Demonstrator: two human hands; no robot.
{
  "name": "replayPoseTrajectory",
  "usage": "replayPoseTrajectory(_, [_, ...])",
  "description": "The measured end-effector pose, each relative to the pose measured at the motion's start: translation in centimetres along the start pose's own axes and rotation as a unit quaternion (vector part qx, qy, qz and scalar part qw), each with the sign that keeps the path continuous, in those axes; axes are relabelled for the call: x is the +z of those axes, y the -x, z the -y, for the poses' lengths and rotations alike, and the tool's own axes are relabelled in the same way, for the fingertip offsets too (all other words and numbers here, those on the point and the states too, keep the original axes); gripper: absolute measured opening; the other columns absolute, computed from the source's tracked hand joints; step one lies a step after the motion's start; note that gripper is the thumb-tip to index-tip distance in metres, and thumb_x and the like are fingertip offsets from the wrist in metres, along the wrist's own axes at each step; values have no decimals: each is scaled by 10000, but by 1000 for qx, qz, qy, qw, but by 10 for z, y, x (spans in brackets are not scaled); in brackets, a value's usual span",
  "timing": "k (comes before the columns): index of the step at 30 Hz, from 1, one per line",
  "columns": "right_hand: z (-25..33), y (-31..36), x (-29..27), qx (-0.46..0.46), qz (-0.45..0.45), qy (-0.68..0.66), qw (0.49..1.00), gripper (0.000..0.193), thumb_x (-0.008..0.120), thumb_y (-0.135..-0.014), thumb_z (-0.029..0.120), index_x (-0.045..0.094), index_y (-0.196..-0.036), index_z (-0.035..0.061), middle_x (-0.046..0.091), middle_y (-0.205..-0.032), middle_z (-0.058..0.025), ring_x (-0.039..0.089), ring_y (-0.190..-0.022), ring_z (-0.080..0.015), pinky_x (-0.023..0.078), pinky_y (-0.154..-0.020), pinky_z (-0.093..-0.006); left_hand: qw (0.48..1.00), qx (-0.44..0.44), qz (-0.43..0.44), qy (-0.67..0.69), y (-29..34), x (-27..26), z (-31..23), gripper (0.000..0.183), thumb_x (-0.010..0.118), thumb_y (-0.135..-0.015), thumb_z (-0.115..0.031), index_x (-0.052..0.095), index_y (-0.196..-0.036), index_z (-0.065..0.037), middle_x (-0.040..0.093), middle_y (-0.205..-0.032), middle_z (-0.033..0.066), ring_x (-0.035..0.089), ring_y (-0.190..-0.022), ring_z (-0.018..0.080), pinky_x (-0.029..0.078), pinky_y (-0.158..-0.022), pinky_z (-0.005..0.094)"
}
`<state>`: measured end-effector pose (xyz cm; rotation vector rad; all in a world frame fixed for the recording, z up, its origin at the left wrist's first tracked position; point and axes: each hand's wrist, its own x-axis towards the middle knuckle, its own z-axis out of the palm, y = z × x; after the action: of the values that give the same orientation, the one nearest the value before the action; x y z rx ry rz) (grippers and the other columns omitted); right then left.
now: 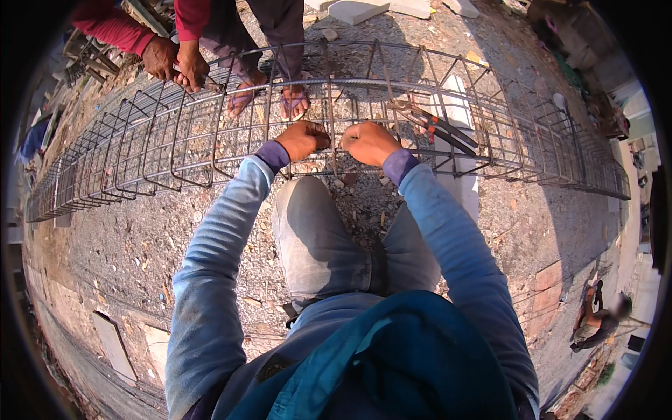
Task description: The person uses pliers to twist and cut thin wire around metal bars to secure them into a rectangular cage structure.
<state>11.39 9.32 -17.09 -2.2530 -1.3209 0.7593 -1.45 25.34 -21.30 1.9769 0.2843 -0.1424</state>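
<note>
A long rebar cage (241, 157) of rusty steel bars and square stirrups stretches across in front of me. My left hand (304, 140) is closed in a pinch just left of an upright stirrup bar near the cage's middle. Facing it on the other side of that bar, my right hand (371, 144) is also closed, fingertips pinched together. Whatever the fingers hold is too small to make out. A pair of pincers (437, 128) with red and black handles rests on the cage bars, right of my right hand.
Across the cage at the left stands a person in a red sleeve (115, 28) and sandals, both hands (175, 64) together over the bars. Gravel ground (175, 231) lies around my legs. Pale slabs (358, 10) lie beyond. Another person (598, 322) is at the far right.
</note>
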Motion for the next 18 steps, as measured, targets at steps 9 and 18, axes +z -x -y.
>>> replayPoseTrajectory(9, [6, -3, -3, 1, 18, -18, 1000, 267, 549, -768, 255, 705, -915, 95, 667, -983, -171, 627, -915, -350, 485, -838, -400, 906, 81, -292, -297, 82, 78, -51, 133, 592, -858, -131, 607, -924, -17, 589, -888, 117, 553, -885, 253, 420, -792, 374])
replayPoseTrajectory(18, [1, -40, -6, -45, 135, 57, 988, 250, 580, -756, 272, 679, -796, 46, 655, -769, -168, 622, -736, -299, 466, -706, -407, 878, -35, -352, 323, 59, 95, -18, 408, 627, -889, -367, 591, -968, 32, 613, -796, 14, 554, -701, 94, 438, -643, 243])
